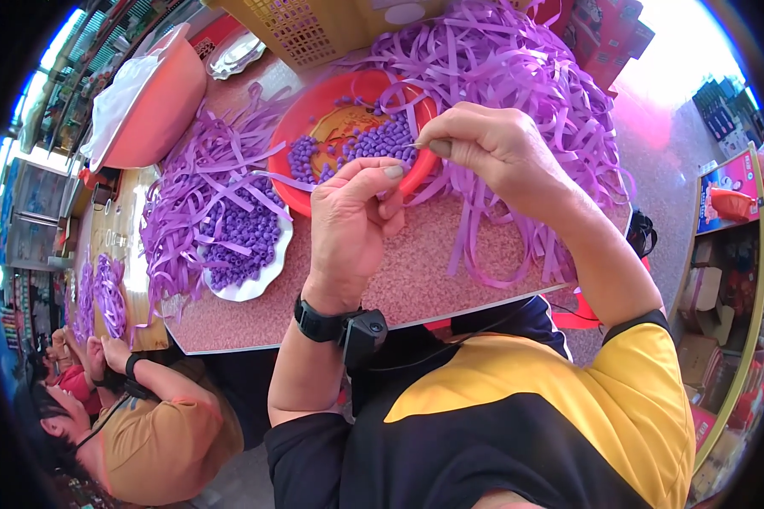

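Over the near rim of a red bowl [290, 199], my left hand [352, 225] is closed, thumb against the fingers. A flat purple ribbon [287, 180] runs out of its left side. My right hand [492, 153] pinches at the bowl's right rim; a thin, pale sliver shows at its fingertips, too fine to name. Small purple beads [380, 142] lie in the bowl, heaped mostly on the right. To the left, a white scalloped plate [250, 287] carries more purple beads [244, 240], partly covered by ribbons.
Behind my right hand spreads a large heap of purple ribbons [518, 64]. Another ribbon pile [174, 199] lies left of the bowl, beside a tilted orange basin [165, 106]. A yellow crate [301, 34] stands at the back. At lower left, another person [165, 433] handles purple strands.
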Demonstrator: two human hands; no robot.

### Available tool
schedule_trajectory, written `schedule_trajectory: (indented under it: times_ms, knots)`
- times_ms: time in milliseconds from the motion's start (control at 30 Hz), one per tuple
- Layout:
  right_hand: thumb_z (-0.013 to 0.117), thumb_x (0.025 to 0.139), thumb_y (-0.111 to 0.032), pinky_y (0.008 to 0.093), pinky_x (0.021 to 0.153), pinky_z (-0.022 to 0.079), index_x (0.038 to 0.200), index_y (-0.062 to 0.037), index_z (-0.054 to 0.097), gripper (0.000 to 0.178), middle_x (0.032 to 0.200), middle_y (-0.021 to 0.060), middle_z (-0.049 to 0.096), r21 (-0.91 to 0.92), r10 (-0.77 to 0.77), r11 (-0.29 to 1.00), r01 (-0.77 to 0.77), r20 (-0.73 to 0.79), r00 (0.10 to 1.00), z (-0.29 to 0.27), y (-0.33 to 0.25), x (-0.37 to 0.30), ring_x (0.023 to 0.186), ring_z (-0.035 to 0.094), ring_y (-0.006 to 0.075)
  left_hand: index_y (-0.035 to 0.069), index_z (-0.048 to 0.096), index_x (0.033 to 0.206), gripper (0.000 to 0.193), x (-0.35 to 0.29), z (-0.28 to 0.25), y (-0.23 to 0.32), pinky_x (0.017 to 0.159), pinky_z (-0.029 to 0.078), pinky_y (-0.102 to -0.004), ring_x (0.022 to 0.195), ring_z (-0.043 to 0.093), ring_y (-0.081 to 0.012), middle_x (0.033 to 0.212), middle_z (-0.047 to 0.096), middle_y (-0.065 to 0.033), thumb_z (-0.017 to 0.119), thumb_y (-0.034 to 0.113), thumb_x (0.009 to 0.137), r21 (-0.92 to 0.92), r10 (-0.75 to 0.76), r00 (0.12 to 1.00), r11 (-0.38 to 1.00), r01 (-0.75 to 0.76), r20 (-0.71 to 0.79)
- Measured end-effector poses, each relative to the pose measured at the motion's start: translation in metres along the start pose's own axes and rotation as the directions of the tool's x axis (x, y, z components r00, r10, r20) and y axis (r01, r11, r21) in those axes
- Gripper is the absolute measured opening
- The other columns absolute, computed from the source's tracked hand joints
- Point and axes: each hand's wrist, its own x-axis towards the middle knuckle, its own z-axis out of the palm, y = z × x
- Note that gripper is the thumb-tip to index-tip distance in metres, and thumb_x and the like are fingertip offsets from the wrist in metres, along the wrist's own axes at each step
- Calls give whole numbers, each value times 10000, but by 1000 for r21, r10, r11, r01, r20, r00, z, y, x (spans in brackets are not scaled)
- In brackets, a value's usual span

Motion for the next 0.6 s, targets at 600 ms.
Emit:
schedule_trajectory:
  times_ms: [600]
  knots:
    - [706, 825, -49, 358, 627, 469, 963, -71, 707, 140, 770, 79, 550, -189, -139, 971, 144, 37, 990, 2, -3, -2, 708, 587, 257, -40, 671, 963, 125, -4, 7, 1, 460, 352, -222, 546, 457, -69, 702, 570, -9, 653, 45, 874, 39, 65, 997, 997, -63, -50]
